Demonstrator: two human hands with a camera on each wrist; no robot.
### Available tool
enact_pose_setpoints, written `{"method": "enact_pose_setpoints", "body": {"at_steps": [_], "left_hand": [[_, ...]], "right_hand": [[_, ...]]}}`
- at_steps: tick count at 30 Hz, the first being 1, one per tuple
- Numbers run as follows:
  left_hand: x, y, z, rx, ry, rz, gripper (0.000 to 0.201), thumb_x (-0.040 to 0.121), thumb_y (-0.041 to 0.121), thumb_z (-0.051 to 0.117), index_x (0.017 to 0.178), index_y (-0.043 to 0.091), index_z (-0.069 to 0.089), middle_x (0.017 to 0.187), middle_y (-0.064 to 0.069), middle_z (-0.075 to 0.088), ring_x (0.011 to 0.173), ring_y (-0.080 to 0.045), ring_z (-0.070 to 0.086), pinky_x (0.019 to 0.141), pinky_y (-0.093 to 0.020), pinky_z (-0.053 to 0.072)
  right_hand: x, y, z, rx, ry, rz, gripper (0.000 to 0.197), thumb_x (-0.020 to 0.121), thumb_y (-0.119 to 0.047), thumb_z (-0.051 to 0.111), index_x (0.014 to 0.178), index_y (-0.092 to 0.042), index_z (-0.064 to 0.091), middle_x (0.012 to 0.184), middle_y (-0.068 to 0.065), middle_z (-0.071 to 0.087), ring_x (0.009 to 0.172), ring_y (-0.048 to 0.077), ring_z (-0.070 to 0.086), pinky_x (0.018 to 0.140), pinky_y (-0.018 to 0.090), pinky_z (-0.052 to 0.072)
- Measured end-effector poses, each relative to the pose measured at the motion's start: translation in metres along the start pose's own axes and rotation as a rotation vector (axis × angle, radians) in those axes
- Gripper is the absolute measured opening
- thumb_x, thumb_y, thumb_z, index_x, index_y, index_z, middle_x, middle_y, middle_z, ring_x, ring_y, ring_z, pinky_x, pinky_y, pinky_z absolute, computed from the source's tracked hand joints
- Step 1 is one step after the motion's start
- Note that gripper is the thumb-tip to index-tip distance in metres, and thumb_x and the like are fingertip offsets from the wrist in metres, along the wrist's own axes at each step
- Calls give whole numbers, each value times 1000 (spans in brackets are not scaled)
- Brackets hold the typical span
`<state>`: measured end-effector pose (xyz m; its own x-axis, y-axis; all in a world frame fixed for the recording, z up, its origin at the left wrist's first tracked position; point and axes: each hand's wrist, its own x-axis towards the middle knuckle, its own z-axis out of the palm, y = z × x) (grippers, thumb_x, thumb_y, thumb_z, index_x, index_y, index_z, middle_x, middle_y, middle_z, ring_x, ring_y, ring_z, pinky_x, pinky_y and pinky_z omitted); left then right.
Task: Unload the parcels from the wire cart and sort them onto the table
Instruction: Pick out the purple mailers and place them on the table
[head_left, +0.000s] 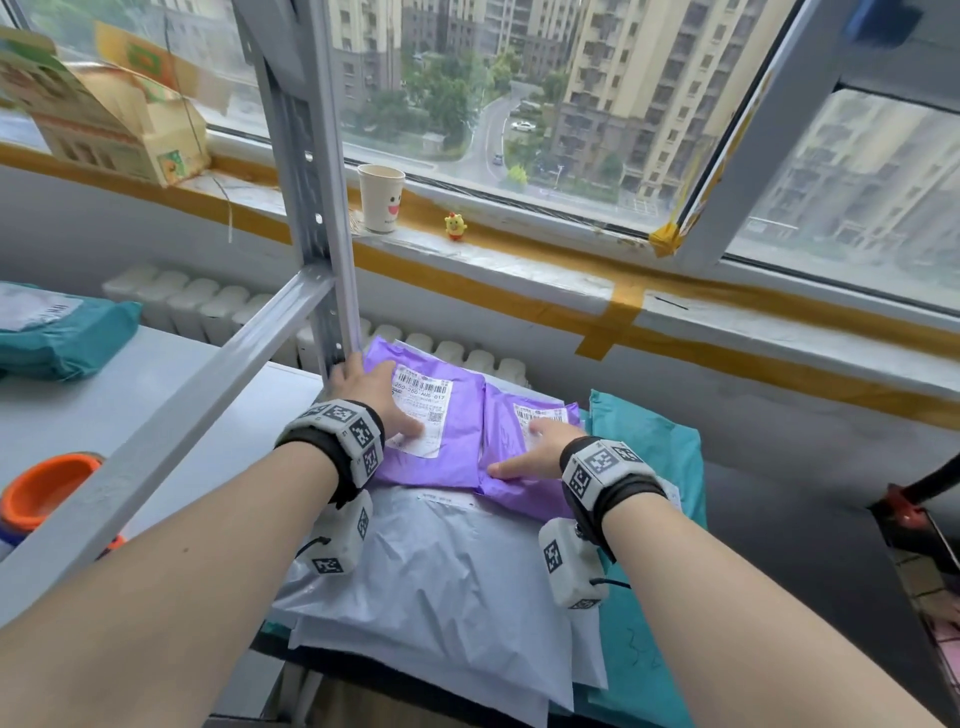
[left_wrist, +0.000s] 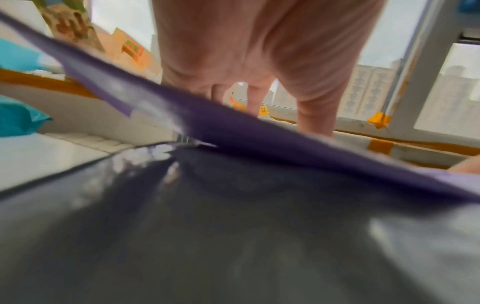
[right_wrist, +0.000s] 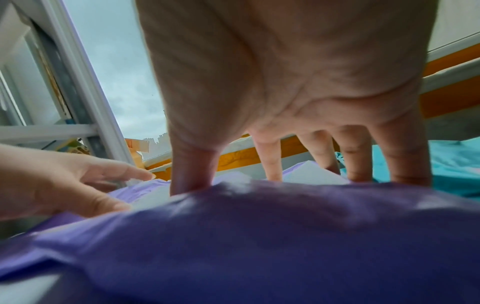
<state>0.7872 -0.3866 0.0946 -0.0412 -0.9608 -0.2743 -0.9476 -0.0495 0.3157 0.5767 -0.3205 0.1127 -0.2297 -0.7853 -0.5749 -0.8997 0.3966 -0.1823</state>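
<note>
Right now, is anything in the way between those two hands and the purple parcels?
Nothing visible. The left hand already rests flat on the left purple parcel, and the right hand rests on the right purple parcel. The grey shelf post stands just beside the left hand.

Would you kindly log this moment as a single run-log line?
left hand flat on left purple parcel | right hand flat on right purple parcel | both atop grey parcel

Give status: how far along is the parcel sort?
Done: a teal parcel lies on the table. In hand: left hand and right hand rest flat on two purple parcels. Left: grey and teal mailers stacked beneath.
</note>
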Motion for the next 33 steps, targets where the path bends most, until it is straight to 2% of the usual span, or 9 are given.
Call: {"method": "enact_pose_setpoints", "body": {"at_steps": [2, 3, 6, 9, 12, 15, 21, 29, 33], "left_hand": [[-7, 4, 0, 78, 11, 61, 104, 62, 55, 78, 147, 34, 21, 158, -4, -5, 146, -24, -3, 115, -47, 15], [-8, 7, 1, 121, -15, 101, 106, 60, 60, 77, 147, 35, 22, 158, -2, -3, 146, -23, -3, 115, -50, 13], [-8, 18, 4, 165, -174, 175, 103, 56, 67, 75, 143, 32, 34, 155, -1, 22, 142, -23, 22, 114, -49, 22], [-8, 22, 6, 189, -247, 182, 107, 53, 69, 75, 144, 30, 34, 155, -3, 26, 139, -25, 32, 113, -45, 28], [-9, 23, 9, 231, -250, 178, 107, 54, 69, 74, 145, 31, 31, 155, -1, 26, 139, -24, 33, 115, -46, 22], [-11, 25, 13, 275, -241, 208, 94, 69, 60, 72, 146, 27, 29, 153, -1, 29, 138, -22, 34, 112, -41, 24], [-10, 27, 18, 284, -266, 242, 96, 73, 56, 71, 149, 23, 23, 154, -2, 24, 139, -21, 30, 109, -37, 31], [-3, 27, 14, 166, -236, 240, 102, 67, 58, 75, 148, 22, 26, 153, -3, 30, 141, -19, 28, 113, -35, 29], [-2, 28, 8, 101, -228, 220, 98, 67, 57, 75, 147, 21, 30, 150, -2, 35, 138, -22, 34, 112, -37, 31]], "right_hand": [[-2, 2, -4, -8, -1, -5, 101, 69, -73, 62, 148, -20, 29, 154, 1, 31, 139, 25, 33, 110, 35, 29], [-3, 2, -8, -15, 4, -15, 98, 72, -73, 58, 148, -19, 30, 155, 2, 29, 140, 25, 31, 112, 35, 28], [-8, 5, -18, -14, 11, -59, 82, 81, -66, 54, 145, -18, 35, 154, 1, 31, 140, 23, 32, 112, 34, 28], [-9, 10, -21, 34, -58, -75, 83, 76, -58, 67, 145, -27, 34, 155, -4, 28, 140, 21, 31, 113, 37, 31], [-6, 10, -14, 26, -82, -64, 90, 71, -52, 75, 147, -32, 32, 155, -4, 25, 140, 23, 30, 111, 43, 34], [-1, 8, -1, -43, -35, -67, 92, 71, -52, 76, 148, -30, 30, 155, 0, 27, 142, 25, 27, 114, 43, 28], [13, 7, 9, -66, -53, -7, 105, 65, -58, 77, 150, -30, 21, 157, 6, 19, 143, 29, 24, 114, 48, 28], [14, 14, -9, 83, -7, -13, 98, 71, -50, 77, 149, -17, 28, 155, 4, 27, 142, 25, 27, 114, 39, 27], [10, 17, -13, 130, -12, -33, 92, 73, -53, 74, 148, -21, 32, 154, 0, 29, 140, 23, 31, 113, 36, 30]]}}
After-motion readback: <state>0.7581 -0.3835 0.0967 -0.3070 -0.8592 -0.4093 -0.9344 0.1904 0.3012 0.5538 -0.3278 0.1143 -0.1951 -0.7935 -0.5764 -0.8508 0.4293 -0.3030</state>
